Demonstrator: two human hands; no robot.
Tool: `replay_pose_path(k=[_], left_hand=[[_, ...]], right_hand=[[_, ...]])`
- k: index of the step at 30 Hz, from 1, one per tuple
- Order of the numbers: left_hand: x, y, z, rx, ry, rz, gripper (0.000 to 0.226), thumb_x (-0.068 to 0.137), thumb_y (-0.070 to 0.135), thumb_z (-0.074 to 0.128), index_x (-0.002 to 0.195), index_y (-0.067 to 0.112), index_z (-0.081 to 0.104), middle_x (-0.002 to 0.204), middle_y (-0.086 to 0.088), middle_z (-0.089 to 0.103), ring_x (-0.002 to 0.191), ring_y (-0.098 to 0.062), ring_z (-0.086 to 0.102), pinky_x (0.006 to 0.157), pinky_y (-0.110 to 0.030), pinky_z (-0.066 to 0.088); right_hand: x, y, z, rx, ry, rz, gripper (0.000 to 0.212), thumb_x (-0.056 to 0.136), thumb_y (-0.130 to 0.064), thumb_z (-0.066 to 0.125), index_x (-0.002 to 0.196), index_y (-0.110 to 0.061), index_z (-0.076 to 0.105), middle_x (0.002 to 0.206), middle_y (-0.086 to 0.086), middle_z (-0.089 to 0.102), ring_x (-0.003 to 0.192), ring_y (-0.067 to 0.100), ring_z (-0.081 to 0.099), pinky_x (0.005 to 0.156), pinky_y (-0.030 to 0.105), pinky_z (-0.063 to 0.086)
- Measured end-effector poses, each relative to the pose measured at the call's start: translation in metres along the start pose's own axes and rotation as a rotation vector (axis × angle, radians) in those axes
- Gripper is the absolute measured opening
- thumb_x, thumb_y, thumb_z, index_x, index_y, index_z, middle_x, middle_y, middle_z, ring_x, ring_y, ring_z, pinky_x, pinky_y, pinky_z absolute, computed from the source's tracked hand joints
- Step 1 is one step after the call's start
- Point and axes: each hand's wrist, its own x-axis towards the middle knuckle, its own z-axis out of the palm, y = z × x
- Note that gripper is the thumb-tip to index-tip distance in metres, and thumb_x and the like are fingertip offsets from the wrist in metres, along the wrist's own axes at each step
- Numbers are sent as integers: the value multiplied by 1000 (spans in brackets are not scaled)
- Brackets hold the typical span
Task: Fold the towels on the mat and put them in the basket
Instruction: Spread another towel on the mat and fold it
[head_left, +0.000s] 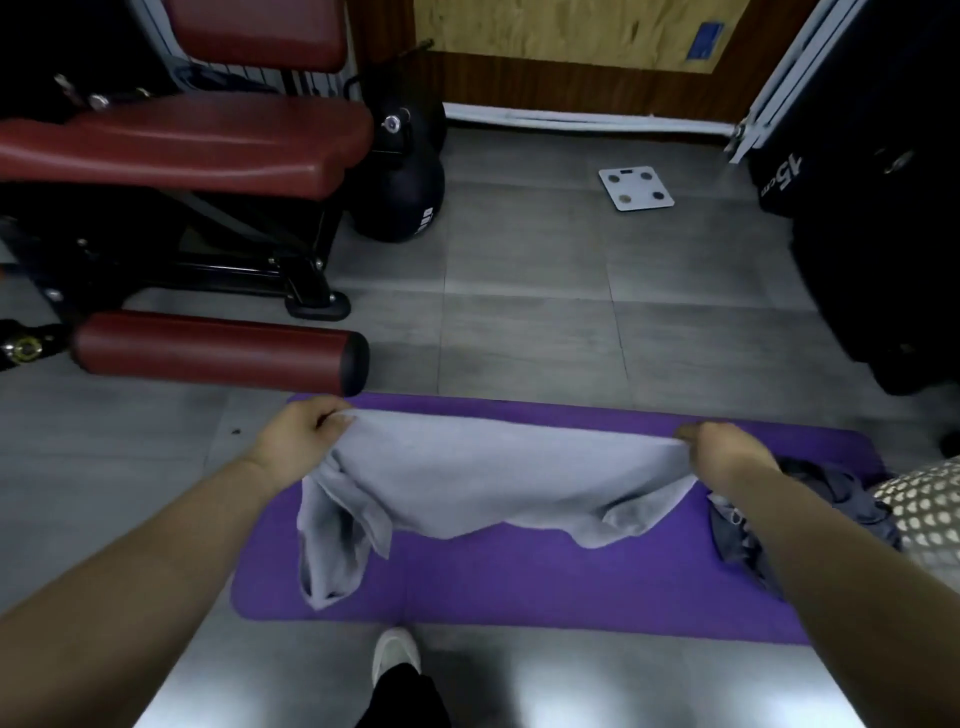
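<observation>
A light grey towel (493, 478) is stretched above the purple mat (519, 582). My left hand (304, 434) grips its left top corner and my right hand (722, 449) grips its right top corner. The towel's lower edge sags onto the mat, bunched and hanging at the left. A darker grey towel (810, 499) lies crumpled at the mat's right end, partly behind my right forearm. A woven basket (919, 514) with a pale, holed wall stands at the right edge, only partly in view.
A red padded gym bench (182, 145) and its red roller (218, 351) stand just beyond the mat's left end. Black medicine balls (402, 202) sit behind it. A white scale (636, 188) lies on the grey tiled floor. Black equipment (872, 234) fills the right. My shoe (395, 654) touches the mat's near edge.
</observation>
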Motion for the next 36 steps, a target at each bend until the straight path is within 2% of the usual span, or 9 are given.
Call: replay_pose_path(k=[5,8,12,17,20,24,29,33,36], left_hand=[[50,4,-3,-34,5,117,15,94,8,45,95,12,59,78,0,56,77,-16,50,56,-10,36],[59,-23,30,36,-109,164,22,93,9,46,77,20,56,58,13,51,61,-7,49,54,-10,35],[75,-82,121,133,-220,150,20,94,27,41,87,21,59,75,-3,63,71,-9,61,63,-18,39],[97,-192,269,500,-408,189,78,56,66,-5,103,38,51,113,-2,62,105,-21,59,83,-25,42],[117,-255,349,595,-479,372,53,82,62,8,96,28,45,93,-3,66,86,-18,66,70,-24,50],[152,-326,435,768,-733,332,37,92,45,30,111,26,55,119,1,59,109,-17,55,90,-23,42],[244,-340,497,592,-392,659,34,75,42,34,64,27,62,72,9,68,62,-7,67,51,-14,46],[306,-319,532,550,-227,329,42,95,27,43,136,16,41,148,-1,32,134,-17,36,108,-26,30],[314,-316,537,589,-371,120,65,94,34,43,147,21,8,156,1,3,143,-16,8,116,-30,12]], right_hand=[[36,0,-11,75,275,49,34,84,4,47,115,-4,59,121,17,53,105,38,55,82,37,43],[55,18,24,-203,450,-209,29,47,14,72,73,1,70,70,20,64,59,40,62,51,41,50],[105,41,134,-279,387,-385,40,56,-9,33,61,-10,72,57,8,64,43,30,58,39,29,47],[173,62,322,-291,87,-425,44,57,-12,27,56,-17,71,62,6,67,45,30,61,36,31,49],[206,60,414,-314,-127,-338,47,71,-4,32,90,-15,73,93,13,69,79,38,66,65,45,58],[257,64,490,-9,-306,-40,47,91,-15,45,135,-28,41,141,0,40,127,20,43,101,24,34],[339,87,533,442,289,216,42,81,-17,48,114,7,60,118,31,56,112,45,50,97,42,36],[393,105,538,602,256,512,45,90,-19,53,130,-1,46,132,30,44,124,43,38,104,43,28],[403,113,546,471,144,504,44,90,-22,53,130,-7,45,132,24,44,123,40,40,104,43,32]])
